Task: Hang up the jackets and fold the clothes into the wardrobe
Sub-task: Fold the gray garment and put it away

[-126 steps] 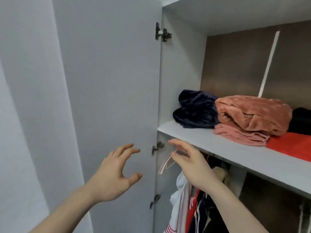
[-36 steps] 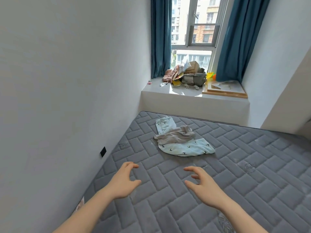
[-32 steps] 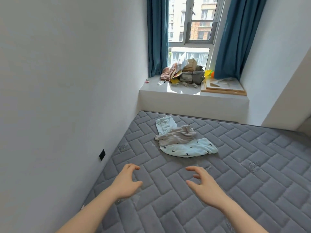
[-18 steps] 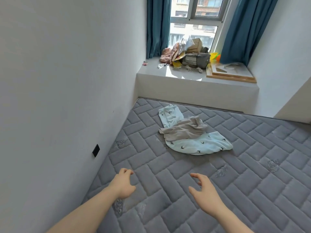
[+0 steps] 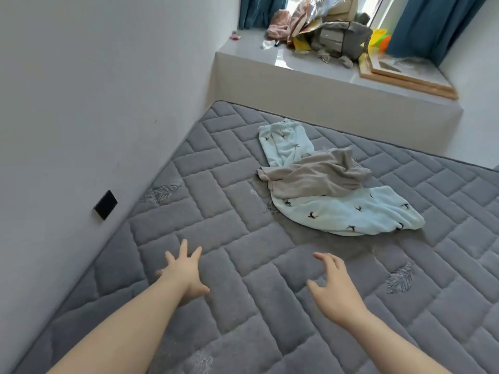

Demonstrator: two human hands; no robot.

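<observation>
A pale blue garment with small black bird prints (image 5: 348, 211) lies crumpled on the grey quilted mattress (image 5: 243, 265). A beige-grey garment (image 5: 316, 176) lies across its middle. My left hand (image 5: 183, 271) reaches forward over the mattress with fingers spread, holding nothing. My right hand (image 5: 334, 287) is stretched out beside it, fingers relaxed and empty. Both hands are well short of the clothes. The wardrobe is out of view.
A white wall (image 5: 94, 90) with a black socket (image 5: 105, 204) runs along the mattress's left side. Beyond the mattress stands a window ledge (image 5: 310, 74) with a heap of bags and clutter (image 5: 329, 31), a wooden-framed picture (image 5: 405, 74) and blue curtains (image 5: 432, 22).
I turned from the wardrobe to the mattress. Since then the view has dropped and closed in on the clothes, both hands reached forward, and my left hand's fingers spread out.
</observation>
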